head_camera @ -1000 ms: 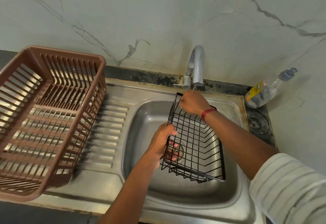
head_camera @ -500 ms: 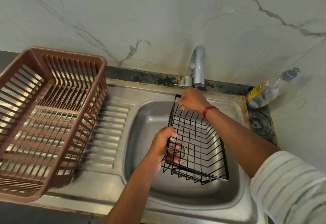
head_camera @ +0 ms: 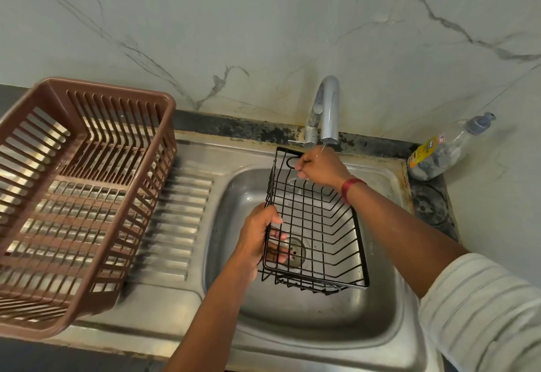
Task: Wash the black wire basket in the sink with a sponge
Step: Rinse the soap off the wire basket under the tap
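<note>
The black wire basket (head_camera: 313,219) is held tilted above the bowl of the sink (head_camera: 292,322), between the two hands. Its left side is gripped by the left hand (head_camera: 257,234), with the fingers curled round the wires. Its far rim is pinched by the right hand (head_camera: 320,166), fingers bent, just below the spout of the faucet (head_camera: 328,108), from which a thin stream of water falls. A brown plastic crate (head_camera: 114,84) is set well to the left of the left hand. A bottle (head_camera: 445,152) is leaned well to the right of the right hand.
</note>
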`<state>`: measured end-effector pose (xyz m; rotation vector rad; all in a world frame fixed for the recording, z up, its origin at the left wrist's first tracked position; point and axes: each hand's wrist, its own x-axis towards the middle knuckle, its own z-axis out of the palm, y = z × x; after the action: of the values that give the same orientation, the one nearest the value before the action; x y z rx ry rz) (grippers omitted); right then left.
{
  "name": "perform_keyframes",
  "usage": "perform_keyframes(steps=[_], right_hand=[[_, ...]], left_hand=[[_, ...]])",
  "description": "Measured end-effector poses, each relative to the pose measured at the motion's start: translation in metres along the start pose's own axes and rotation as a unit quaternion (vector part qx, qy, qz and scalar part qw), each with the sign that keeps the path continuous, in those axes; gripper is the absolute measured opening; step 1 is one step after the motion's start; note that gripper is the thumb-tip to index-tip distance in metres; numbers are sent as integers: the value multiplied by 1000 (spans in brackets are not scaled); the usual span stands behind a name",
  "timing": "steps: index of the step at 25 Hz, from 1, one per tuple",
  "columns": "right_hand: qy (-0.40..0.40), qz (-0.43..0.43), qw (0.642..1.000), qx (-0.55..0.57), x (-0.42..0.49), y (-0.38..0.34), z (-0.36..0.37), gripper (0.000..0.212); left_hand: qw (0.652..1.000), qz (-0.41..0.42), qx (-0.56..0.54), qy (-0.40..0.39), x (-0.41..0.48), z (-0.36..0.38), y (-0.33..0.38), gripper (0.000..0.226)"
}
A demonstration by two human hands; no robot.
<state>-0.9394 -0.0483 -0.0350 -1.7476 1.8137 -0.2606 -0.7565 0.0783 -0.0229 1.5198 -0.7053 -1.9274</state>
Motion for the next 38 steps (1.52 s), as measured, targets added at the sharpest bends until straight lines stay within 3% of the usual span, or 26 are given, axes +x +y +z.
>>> perform_keyframes(steps=[5, 9, 13, 18, 22, 25, 27, 29, 33, 35, 38], right_hand=[[27, 11, 997, -78, -2, -4, 2, 19], [71, 34, 991, -110, -6, -5, 3, 7], [19, -38, 999, -33, 1, -9, 3, 19], [99, 27, 990, -93, -3, 0, 0, 15], [135, -37, 990, -18, -11, 1, -6, 10], [203, -56, 977, -26, -16, 10, -9, 9], [232, -44, 970, -61, -18, 16, -5, 14], [250, -13, 967, -36, -17, 19, 0, 19], [233, 101, 967, 14, -8, 26, 9, 21], [184, 158, 964, 113, -6, 29, 12, 21], [122, 207, 926, 290, -9, 23, 12, 21]], left_hand=[[1000, 17, -9, 6, -4, -4, 3, 45], [1000, 27, -9, 9, -4, -6, 3, 40], [1000, 23, -21, 0, -5, -1, 1, 42], [998, 48, -30, 13, 1, -7, -2, 30], [998, 40, -35, 22, 3, -7, -2, 30], [998, 34, -36, 35, 2, -10, -4, 44], [998, 40, -32, 34, 1, -10, -7, 68], [998, 52, -1, 40, 1, -8, -10, 91], [996, 72, 37, 48, 3, -3, -16, 114], [995, 61, 46, 56, 5, -2, -17, 118], [996, 54, 71, 23, 2, 1, -18, 121]])
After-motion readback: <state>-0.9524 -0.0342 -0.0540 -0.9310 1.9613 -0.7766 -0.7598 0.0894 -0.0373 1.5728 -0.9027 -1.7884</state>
